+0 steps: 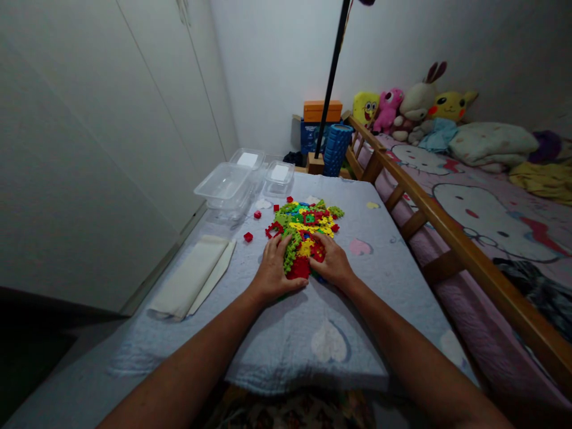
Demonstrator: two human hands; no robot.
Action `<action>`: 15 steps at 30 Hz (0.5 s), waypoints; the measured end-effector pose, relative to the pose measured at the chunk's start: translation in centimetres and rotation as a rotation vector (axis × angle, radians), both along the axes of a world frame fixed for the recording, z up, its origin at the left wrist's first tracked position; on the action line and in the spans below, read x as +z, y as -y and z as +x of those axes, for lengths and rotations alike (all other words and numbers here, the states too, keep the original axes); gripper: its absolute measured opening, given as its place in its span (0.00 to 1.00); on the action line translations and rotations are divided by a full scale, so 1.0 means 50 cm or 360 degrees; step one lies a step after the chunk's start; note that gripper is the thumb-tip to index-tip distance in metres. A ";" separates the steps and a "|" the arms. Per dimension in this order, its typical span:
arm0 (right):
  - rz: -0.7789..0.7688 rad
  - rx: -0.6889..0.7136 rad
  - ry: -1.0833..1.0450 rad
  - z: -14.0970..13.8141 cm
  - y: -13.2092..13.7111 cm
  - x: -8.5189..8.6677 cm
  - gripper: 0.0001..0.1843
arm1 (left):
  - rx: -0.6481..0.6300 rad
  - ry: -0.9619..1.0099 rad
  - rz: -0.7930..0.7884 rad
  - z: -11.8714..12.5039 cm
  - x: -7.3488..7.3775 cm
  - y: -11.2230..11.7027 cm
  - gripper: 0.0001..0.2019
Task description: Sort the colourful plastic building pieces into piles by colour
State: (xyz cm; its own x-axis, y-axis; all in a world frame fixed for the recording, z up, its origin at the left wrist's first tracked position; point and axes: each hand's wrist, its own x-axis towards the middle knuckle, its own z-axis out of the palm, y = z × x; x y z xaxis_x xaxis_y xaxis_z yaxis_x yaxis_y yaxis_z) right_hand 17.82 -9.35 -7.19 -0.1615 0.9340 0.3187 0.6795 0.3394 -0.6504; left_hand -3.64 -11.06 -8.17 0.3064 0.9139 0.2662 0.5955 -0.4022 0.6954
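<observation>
Pile of pieces on table, left hand and right hand flanking its near end. Loose pieces left of pile. Cloth nearer, farther left. Containers behind cloth. Bed right (rail between); plush toys on far end.

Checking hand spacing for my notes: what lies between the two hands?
In the head view, green, yellow and red plastic pieces lie between the left hand and the right hand.

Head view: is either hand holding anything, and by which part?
The left hand and right hand cup opposite sides of the near end of the pile of colourful pieces; whether either grips any piece cannot be told.
</observation>
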 end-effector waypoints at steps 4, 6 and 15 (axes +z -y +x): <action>-0.0149 -0.0127 -0.0377 -0.015 -0.008 0.002 0.30 | 0.0013 0.0111 -0.0013 0.006 -0.001 -0.002 0.58; -0.0270 -0.0203 -0.0606 -0.021 -0.013 0.003 0.28 | 0.0031 0.0179 -0.0016 0.011 -0.002 -0.004 0.58; -0.0663 -0.0366 -0.1658 -0.055 -0.032 0.014 0.31 | 0.0154 0.0540 -0.0094 0.049 0.001 -0.012 0.58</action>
